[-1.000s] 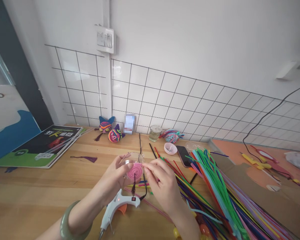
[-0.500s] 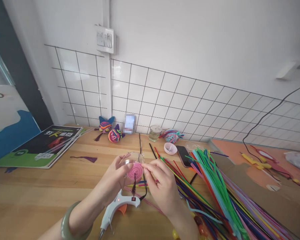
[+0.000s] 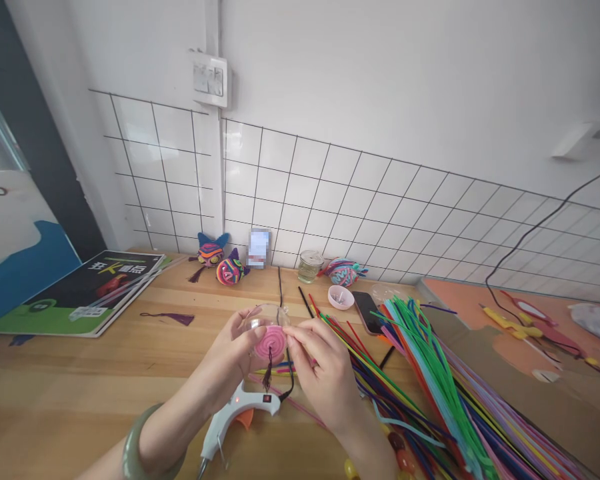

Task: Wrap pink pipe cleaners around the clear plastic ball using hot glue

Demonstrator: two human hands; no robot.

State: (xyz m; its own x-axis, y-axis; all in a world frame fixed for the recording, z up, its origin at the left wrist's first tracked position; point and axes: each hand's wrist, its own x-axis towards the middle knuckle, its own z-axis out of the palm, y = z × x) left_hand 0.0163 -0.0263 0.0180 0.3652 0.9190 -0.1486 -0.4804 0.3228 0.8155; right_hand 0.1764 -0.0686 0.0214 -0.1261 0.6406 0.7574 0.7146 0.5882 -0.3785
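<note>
Coil of pink pipe cleaner (image 3: 271, 343) sits at lower centre of the frame, backed by a clear dome (image 3: 264, 316). The left hand (image 3: 230, 363) grips both, thumb on the face; the right hand (image 3: 325, 377) pinches the right edge. A dark tassel (image 3: 268, 377) hangs beneath. A white glue gun (image 3: 235, 412) lies just below on the worktop (image 3: 80, 387). Loose pipe cleaners (image 3: 430, 387) fan out at lower right.

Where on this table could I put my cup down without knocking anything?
Bare wood lies between the magazine, the purple tassel and the left hand, which grips a pink coil. Right of the glue gun, pipe cleaners crowd the table.
</note>
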